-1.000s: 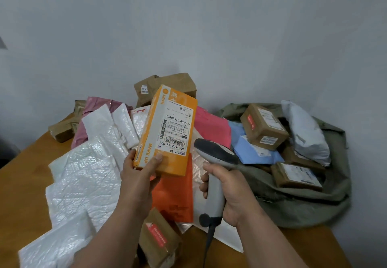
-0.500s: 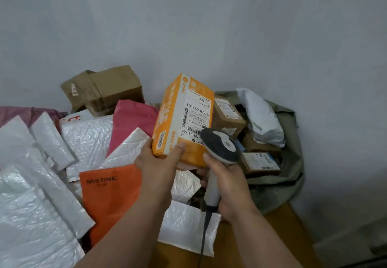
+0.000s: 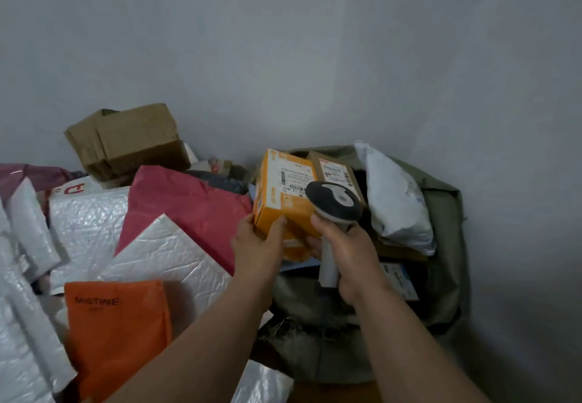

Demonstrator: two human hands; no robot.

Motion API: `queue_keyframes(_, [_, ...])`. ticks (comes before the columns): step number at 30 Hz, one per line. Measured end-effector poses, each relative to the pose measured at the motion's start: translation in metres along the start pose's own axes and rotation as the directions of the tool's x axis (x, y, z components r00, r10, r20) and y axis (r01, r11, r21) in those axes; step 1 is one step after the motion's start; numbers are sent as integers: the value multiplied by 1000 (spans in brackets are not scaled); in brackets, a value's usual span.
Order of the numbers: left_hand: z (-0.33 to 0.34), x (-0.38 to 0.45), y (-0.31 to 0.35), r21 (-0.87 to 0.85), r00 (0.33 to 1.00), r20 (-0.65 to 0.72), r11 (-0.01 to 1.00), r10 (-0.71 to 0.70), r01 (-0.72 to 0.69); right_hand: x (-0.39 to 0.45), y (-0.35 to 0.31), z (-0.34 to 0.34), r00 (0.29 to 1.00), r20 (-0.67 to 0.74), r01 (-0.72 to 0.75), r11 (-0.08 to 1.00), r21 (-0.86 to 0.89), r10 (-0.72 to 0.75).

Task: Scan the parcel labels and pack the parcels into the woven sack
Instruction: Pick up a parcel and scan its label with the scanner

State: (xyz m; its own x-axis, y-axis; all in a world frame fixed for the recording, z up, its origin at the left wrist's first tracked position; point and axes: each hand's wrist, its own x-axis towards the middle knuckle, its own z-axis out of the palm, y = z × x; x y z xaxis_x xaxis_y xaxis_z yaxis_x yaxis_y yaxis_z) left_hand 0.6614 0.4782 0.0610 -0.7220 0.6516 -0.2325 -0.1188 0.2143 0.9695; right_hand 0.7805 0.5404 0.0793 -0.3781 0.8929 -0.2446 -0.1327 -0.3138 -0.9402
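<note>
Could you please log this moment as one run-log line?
left hand: holds orange cardboard box over green woven sack | right hand: grips grey handheld scanner

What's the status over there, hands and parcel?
Left hand grips orange box over sack. Right hand grips scanner. Sack already holds parcels.

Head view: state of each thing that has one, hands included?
left hand: grips the orange box by its near end
orange box: held tilted over the sack mouth, label up
right hand: grips the scanner handle
scanner: upright, head beside the box label
woven sack: open, parcels inside
brown carton: flap open
orange mailer: flat on the pile
</note>
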Motion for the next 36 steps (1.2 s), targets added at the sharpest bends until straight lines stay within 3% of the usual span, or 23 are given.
queue_keyframes(4, [22, 3, -6, -15, 997, 68, 1000, -27, 28, 21, 4, -20, 1000, 8, 26, 999, -35, -26])
queue_keyframes(6, [30, 11, -7, 139, 997, 55, 989, -48, 40, 27, 8, -27, 999, -4, 44, 998, -42, -45])
queue_keyframes(10, [45, 25, -5, 476, 991, 45, 875, -126, 90, 38, 13, -38, 999, -37, 31, 997, -69, -34])
queue_keyframes(13, [46, 27, -2, 515, 993, 68, 856, -94, 46, 43, 14, -40, 998, -53, 30, 994, -101, -36])
queue_keyframes(17, [28, 17, -16, 404, 996, -78, 913, -31, 60, 43, 9, -33, 982, -99, 144, 977, -156, -161])
queue_keyframes(21, [20, 10, -46, 256, 968, -126, 936, -217, 242, 44, 3, -16, 962, 15, 269, 937, -225, -273])
queue_keyframes(24, [22, 17, -60, 50, 921, -66, 921, -383, 386, 45, 5, -5, 956, 189, 281, 890, -359, -226])
queue_keyframes(27, [23, 30, -63, -126, 898, -40, 894, -437, 429, 46, 14, -4, 955, 253, 255, 865, -433, -154])
queue_keyframes(31, [31, 51, -58, -152, 876, -131, 882, -465, 445, 45, 15, -11, 960, 222, 249, 882, -400, -171])
queue_keyframes(34, [37, 65, -56, -261, 832, -75, 816, -549, 515, 45, 10, -14, 972, 149, 225, 897, -380, -181])
queue_keyframes(36, [39, 71, -53, -245, 826, -39, 807, -562, 537, 45, 7, -18, 977, 109, 210, 907, -365, -183])
